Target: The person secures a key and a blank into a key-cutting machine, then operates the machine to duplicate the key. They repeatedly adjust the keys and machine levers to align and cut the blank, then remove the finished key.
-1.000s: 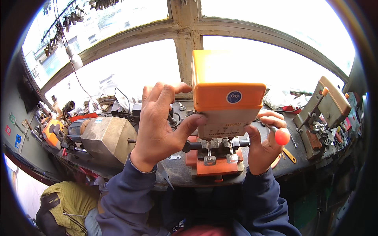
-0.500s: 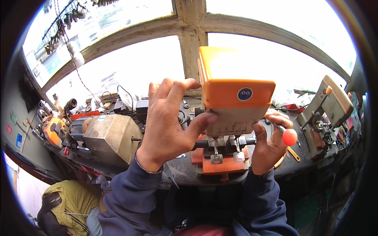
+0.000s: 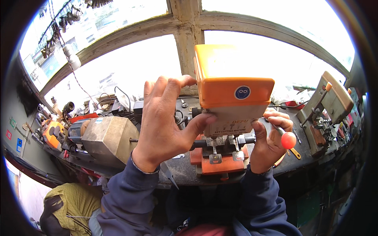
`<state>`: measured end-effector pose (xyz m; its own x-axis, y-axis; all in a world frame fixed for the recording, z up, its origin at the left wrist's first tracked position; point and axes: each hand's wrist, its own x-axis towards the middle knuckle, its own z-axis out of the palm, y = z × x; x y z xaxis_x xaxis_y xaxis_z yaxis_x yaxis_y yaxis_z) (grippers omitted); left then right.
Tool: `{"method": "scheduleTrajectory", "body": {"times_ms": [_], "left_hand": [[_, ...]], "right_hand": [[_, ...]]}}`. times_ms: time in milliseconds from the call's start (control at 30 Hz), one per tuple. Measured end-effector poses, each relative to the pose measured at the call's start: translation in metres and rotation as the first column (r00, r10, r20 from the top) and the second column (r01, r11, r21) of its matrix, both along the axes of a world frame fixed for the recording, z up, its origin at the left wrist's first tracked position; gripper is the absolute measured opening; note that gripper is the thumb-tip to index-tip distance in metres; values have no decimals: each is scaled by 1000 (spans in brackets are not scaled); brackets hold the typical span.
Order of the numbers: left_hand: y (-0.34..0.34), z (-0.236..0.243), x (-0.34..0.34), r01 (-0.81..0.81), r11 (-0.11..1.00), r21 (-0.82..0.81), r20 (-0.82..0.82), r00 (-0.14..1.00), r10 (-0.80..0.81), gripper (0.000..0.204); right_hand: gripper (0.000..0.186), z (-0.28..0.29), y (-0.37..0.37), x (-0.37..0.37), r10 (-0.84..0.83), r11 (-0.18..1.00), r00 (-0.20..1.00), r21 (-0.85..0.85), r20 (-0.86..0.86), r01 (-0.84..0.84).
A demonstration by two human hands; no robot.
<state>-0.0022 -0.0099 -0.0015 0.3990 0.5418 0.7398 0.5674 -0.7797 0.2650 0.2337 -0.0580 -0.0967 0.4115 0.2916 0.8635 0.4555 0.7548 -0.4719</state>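
In front of me stands an orange and grey key cutting machine (image 3: 218, 96) with a red-orange base. My left hand (image 3: 163, 118) grips its left side, thumb pressed on the front panel and index finger reaching the upper side; the other fingers are raised. My right hand (image 3: 267, 141) is at the lower right of the head, with curled fingers and thumb about a metal lever ending in a red ball knob (image 3: 288, 140). Below the head, a left key (image 3: 215, 158) and a right key (image 3: 238, 156) sit in the clamps, bows toward me. Their far ends are hidden.
A beige motorised machine (image 3: 108, 133) stands left, with an orange machine (image 3: 52, 133) beyond it. Another key machine (image 3: 328, 98) stands right, near a yellow-handled tool (image 3: 295, 153). A pointed grey tool (image 3: 168, 174) overhangs the bench's front edge. Keys (image 3: 65, 21) hang upper left.
The view has shifted slightly. Both hands keep nearly the same positions on the machine and its lever, and the keys stay in the clamps.
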Motion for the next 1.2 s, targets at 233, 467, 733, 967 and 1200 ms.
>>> {"method": "scheduleTrajectory", "body": {"times_ms": [233,467,733,967,1200], "left_hand": [[1,-1,0,0,1000,-14,1,1000,0,74],[-2,-3,2,-15,1000,-9,-2,1000,15,71],[-5,-6,4,-30,999,10,26,999,30,66],[-7,-10,5,-31,999,36,82,996,28,63],[-7,-9,3,-16,1000,20,98,995,14,62]], "right_hand": [[35,2,0,0,-21,1000,1000,-11,-6,21],[31,4,6,0,25,999,999,31,-30,-24],[30,4,6,-1,13,999,1000,32,-29,-12],[33,7,1,4,-17,999,1000,-28,10,17],[35,13,-11,9,-43,983,997,-178,65,54]]}}
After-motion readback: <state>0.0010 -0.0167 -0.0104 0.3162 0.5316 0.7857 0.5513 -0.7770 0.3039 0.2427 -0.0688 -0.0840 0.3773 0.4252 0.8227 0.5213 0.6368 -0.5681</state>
